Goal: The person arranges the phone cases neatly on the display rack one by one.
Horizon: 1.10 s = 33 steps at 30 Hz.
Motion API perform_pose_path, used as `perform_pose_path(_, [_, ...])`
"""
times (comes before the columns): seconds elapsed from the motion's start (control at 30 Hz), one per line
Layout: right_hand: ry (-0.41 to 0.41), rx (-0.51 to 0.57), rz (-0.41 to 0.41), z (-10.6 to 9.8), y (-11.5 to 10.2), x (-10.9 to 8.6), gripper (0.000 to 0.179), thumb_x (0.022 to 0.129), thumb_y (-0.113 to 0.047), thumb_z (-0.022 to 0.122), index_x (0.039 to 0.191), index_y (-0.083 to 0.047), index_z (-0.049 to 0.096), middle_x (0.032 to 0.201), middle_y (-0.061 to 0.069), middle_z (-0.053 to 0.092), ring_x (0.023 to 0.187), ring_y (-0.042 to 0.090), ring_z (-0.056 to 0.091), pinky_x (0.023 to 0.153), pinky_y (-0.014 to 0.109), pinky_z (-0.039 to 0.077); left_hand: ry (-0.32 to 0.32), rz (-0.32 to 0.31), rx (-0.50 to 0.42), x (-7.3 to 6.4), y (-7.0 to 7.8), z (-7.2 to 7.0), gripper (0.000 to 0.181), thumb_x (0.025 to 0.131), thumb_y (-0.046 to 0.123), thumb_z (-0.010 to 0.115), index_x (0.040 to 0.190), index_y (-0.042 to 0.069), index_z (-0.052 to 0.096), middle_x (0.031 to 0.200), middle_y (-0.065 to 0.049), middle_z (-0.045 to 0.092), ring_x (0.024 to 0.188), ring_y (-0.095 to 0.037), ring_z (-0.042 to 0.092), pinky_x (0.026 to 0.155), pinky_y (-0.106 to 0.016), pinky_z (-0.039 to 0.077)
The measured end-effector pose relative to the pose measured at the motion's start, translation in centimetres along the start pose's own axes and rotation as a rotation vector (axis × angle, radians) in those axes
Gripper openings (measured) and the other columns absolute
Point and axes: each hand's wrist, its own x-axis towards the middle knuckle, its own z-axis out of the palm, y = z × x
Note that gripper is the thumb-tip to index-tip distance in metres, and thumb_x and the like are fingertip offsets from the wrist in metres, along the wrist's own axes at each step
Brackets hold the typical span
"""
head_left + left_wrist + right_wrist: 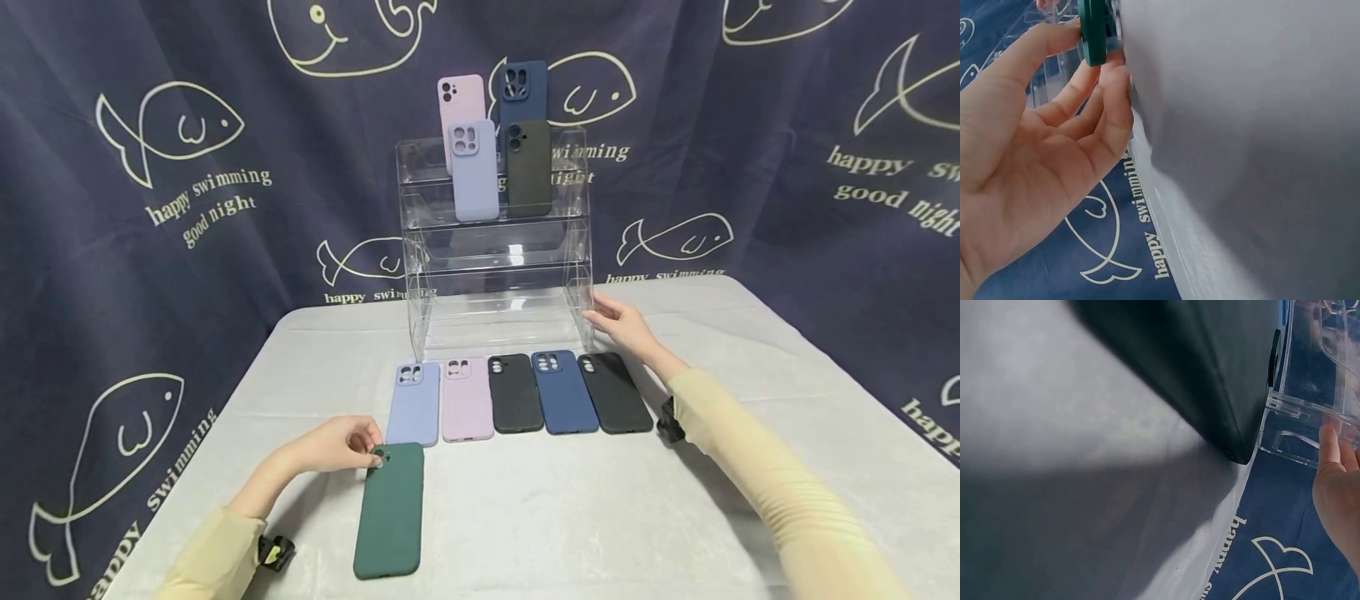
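My left hand [341, 443] pinches the top left corner of a green phone case [392, 512] at the front of the table. In the left wrist view the thumb is on one side of the green case [1093, 31] and fingers are on the other. My right hand [622, 323] touches the right side of a clear tiered display stand [495, 321]. In the right wrist view its fingertips [1329, 434] lie against the clear plastic. Nearest to this hand on the table is a black phone case [617, 393].
Beside it in a row lie a dark blue case [566, 393], another black case [516, 393], a pink case [468, 400] and a light blue case [415, 404]. On the stand's upper tiers several cases stand upright, including a lavender one [476, 179]. A patterned curtain [247, 275] hangs behind.
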Motion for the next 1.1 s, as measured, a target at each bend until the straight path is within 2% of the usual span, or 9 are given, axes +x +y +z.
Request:
perform_pose_path(0.1, [0.004,-0.003,-0.002,0.1,0.1,0.0,0.061,0.095,-0.020,0.056,0.145,0.000,0.028,0.144,0.025,0.036,0.126,0.038,0.044,0.097,0.029,0.047,-0.016,-0.016,-0.084,0.1,0.2,-0.1,0.023,0.081,0.016,0.070,0.092,0.001,0.056,0.079,0.000,0.061,0.068,-0.005,0.058,0.060,-0.021,0.053])
perform_pose_path(0.23, [0.008,0.008,0.003,0.0,0.1,0.0,0.061,0.094,-0.019,0.057,0.145,0.000,0.028,0.144,0.025,0.036,0.127,0.038,0.044,0.097,0.029,0.048,-0.021,-0.049,-0.190,0.4,0.5,-0.2,0.033,0.085,0.017,0.068,0.107,-0.006,0.057,0.084,-0.006,0.064,0.068,-0.012,0.064,0.062,-0.026,0.056])
perform_pose_path(0.33, [0.005,0.004,0.005,0.0,0.0,0.0,0.061,0.094,-0.019,0.057,0.145,-0.001,0.028,0.146,0.024,0.034,0.127,0.037,0.043,0.097,0.029,0.047,-0.001,-0.076,-0.231,0.6,0.8,-0.2,0.038,0.086,0.020,0.068,0.114,-0.004,0.058,0.086,-0.007,0.066,0.070,-0.014,0.066,0.065,-0.028,0.058])
perform_pose_path(0.47, [0.002,-0.004,0.011,0.0,0.0,0.1,0.059,0.095,-0.018,0.056,0.145,-0.002,0.029,0.147,0.022,0.033,0.128,0.037,0.043,0.097,0.029,0.047,0.031,-0.081,-0.276,1.1,1.3,-0.2,0.035,0.087,0.023,0.067,0.113,0.000,0.061,0.084,-0.004,0.066,0.070,-0.015,0.065,0.067,-0.032,0.059])
perform_pose_path(0.57, [0.006,-0.001,0.010,0.0,0.1,0.1,0.058,0.095,-0.016,0.056,0.144,-0.001,0.030,0.147,0.022,0.032,0.128,0.037,0.043,0.097,0.029,0.046,0.063,-0.061,-0.283,1.5,1.6,-0.3,0.032,0.087,0.024,0.067,0.112,0.005,0.062,0.082,-0.003,0.067,0.069,-0.017,0.064,0.067,-0.036,0.058])
perform_pose_path(0.7, [0.015,-0.006,0.005,0.0,0.1,0.0,0.058,0.095,-0.017,0.056,0.144,-0.002,0.030,0.146,0.022,0.035,0.127,0.037,0.044,0.095,0.027,0.047,0.110,-0.046,-0.272,2.2,1.9,-0.6,0.033,0.087,0.025,0.067,0.115,0.008,0.063,0.089,-0.004,0.067,0.072,-0.016,0.064,0.070,-0.038,0.058])
perform_pose_path(0.97, [0.029,-0.011,-0.014,0.2,0.3,0.1,0.058,0.094,-0.019,0.058,0.143,-0.001,0.033,0.142,0.024,0.041,0.124,0.037,0.047,0.093,0.023,0.050,0.193,-0.079,-0.285,3.3,2.7,-0.9,0.034,0.090,0.028,0.063,0.117,0.007,0.064,0.096,-0.005,0.069,0.082,-0.012,0.064,0.076,-0.036,0.058])
perform_pose_path(1.1, [0.037,-0.012,-0.016,0.2,0.3,0.1,0.057,0.094,-0.018,0.058,0.143,0.000,0.034,0.139,0.025,0.044,0.122,0.037,0.049,0.089,0.018,0.051,0.213,-0.068,-0.287,3.9,3.3,-1.1,0.034,0.090,0.026,0.063,0.117,0.005,0.064,0.097,-0.009,0.070,0.079,-0.013,0.064,0.076,-0.040,0.058])
